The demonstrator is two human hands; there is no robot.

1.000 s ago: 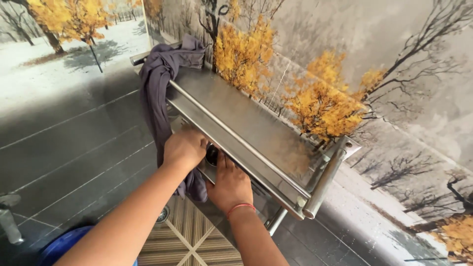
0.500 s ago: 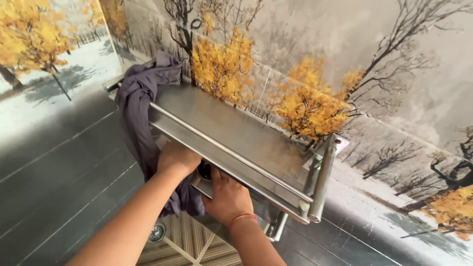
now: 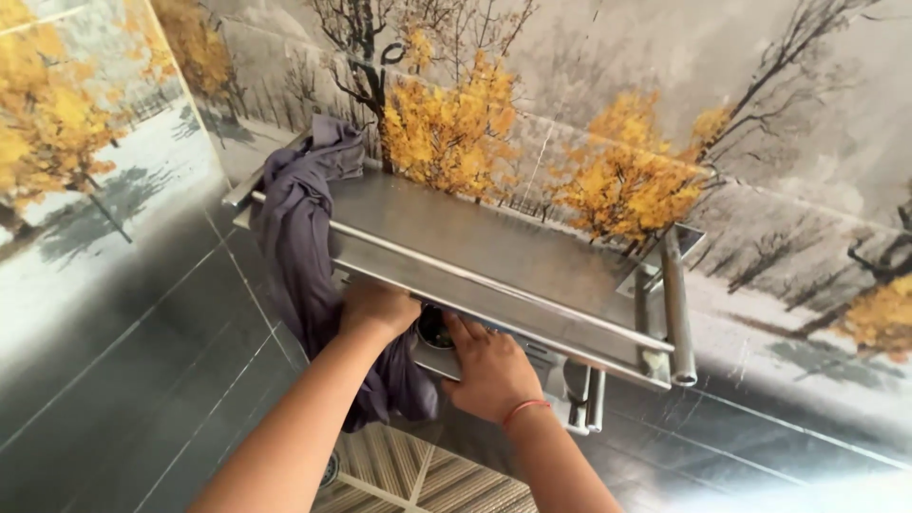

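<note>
Left hand (image 3: 378, 310): fingers curled and clenched on grey cloth (image 3: 302, 255), knuckles pressed against the front rail of the steel shelf (image 3: 494, 249). Right hand (image 3: 486, 370): flat under the shelf, fingers spread and extended toward a small dark round object (image 3: 435, 329) on the lower tier; touching or just short of it, closure around it not discernible. Thin orange-red band (image 3: 523, 408) at the right wrist.

Grey cloth: draped over the left end of the shelf, bunched on top at the corner, hanging below the rail beside the left forearm, lower end loose near the floor drain (image 3: 329, 468).

Steel shelf: wall-mounted, two tiers, upper tray bare and reflective, tubular side bar (image 3: 676, 306) at the right end, short posts beneath. Lower tier: holds the dark round object, mostly hidden by the hands.

Surround: wall tiles (image 3: 608, 180) printed with yellow-leaved trees on a snowy grey ground; darker glossy tiles (image 3: 123, 380) at lower left; striped floor tiles (image 3: 418, 480) at bottom centre.

Against the frame half a second earlier: hands in the same places on cloth and under shelf; view shifted slightly, shelf sitting more to the right and higher; cloth hang unchanged.
</note>
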